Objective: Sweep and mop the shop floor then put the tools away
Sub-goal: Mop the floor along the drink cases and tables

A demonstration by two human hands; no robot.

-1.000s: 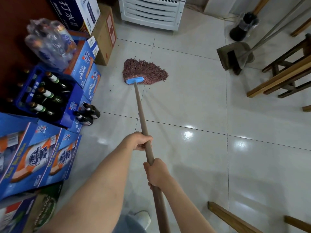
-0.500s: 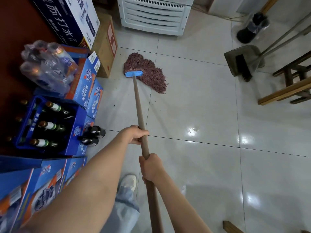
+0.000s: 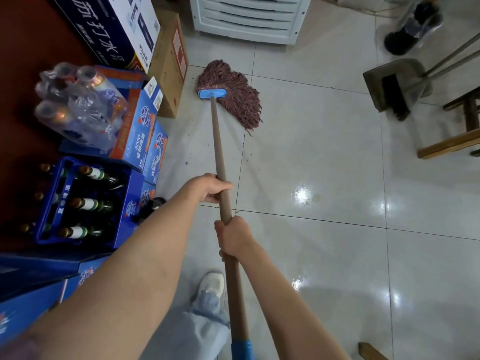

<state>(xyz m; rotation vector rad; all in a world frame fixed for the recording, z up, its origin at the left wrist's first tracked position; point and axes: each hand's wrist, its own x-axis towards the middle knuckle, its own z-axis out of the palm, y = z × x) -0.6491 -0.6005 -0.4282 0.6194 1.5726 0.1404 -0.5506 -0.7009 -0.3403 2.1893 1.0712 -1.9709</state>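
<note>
Mopping is under way: the left hand [image 3: 211, 189] and right hand [image 3: 233, 236] both grip the mop handle [image 3: 218, 152], fingers curled round it. The mop head [image 3: 233, 94] lies on the floor [image 3: 324, 165] just beside the cardboard box [image 3: 171, 63]. Open tile lies rightward; the next stroke likely pulls away from the boxes, short of the dustpan [image 3: 394, 87].

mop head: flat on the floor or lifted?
On the floor. The mop head lies spread on the tiles, strands fanned to the right of the blue clamp; no gap shows under it.
</note>
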